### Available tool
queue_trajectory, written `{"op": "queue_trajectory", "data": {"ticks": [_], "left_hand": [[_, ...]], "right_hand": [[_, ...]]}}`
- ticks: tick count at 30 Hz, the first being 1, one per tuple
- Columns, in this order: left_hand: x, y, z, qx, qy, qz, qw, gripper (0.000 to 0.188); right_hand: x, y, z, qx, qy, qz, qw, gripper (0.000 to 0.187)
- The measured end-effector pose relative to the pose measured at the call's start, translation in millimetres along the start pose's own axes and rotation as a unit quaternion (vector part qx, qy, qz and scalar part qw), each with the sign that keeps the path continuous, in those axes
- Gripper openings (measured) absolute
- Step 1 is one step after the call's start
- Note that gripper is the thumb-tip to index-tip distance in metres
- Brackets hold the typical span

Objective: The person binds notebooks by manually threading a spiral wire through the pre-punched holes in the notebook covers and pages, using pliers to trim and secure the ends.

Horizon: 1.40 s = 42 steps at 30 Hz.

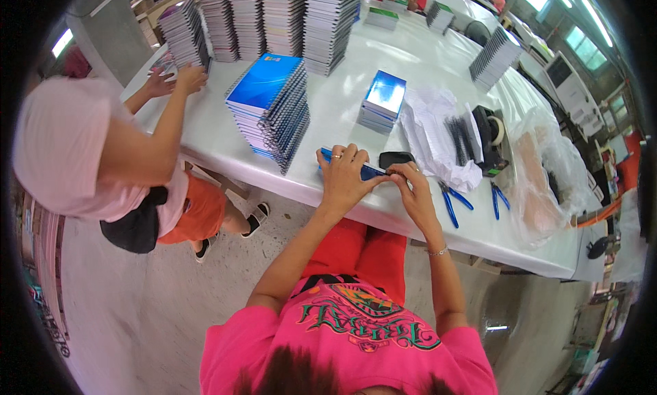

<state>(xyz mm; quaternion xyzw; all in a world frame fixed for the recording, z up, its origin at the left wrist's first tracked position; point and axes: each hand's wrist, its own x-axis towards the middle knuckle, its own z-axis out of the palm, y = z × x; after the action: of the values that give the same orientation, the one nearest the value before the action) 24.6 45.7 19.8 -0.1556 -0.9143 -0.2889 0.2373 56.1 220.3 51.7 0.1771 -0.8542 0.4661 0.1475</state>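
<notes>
My left hand (346,177) is closed over a small blue notebook (371,171) at the table's near edge, thumb along its near side. My right hand (415,193) pinches at the notebook's right end; what lies between those fingertips is too small to make out. Just beyond the right fingers is a flat black object (395,159). To the right lie blue-handled cutting pliers (452,205) and a second pair of pliers (499,200). Black spiral coils (460,138) rest on crumpled white paper (432,124). A short stack of blue notebooks (382,100) stands beyond my hands.
A taller stack of blue spiral notebooks (270,104) stands left of centre, with several tall stacks behind it. At left, a co-worker (116,142) reaches toward a purple-topped stack (183,35). A tape dispenser (493,138) and clear plastic bag (544,183) occupy the table's right side.
</notes>
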Motion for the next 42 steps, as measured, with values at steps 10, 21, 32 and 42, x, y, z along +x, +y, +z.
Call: {"op": "queue_trajectory", "data": {"ticks": [10,21,32,42], "left_hand": [[1.0,0.5,-2.5,-0.014,0.028,0.002,1.0,0.053],[0.3,1.0,-1.8,-0.011,0.014,0.002,1.0,0.054],[-2.9,-3.3,2.0,0.016,0.029,0.017,0.999,0.045],[-2.5,-1.8,-0.8,0.026,-0.002,0.007,1.0,0.038]], "right_hand": [[-5.0,2.8,7.2,0.004,0.026,0.011,1.0,0.017],[-5.0,-6.6,9.4,-0.057,0.023,0.009,0.998,0.011],[7.4,-6.4,15.9,-0.143,0.027,-0.04,0.989,0.01],[7.6,-11.1,21.4,-0.102,0.025,0.002,0.994,0.017]]}}
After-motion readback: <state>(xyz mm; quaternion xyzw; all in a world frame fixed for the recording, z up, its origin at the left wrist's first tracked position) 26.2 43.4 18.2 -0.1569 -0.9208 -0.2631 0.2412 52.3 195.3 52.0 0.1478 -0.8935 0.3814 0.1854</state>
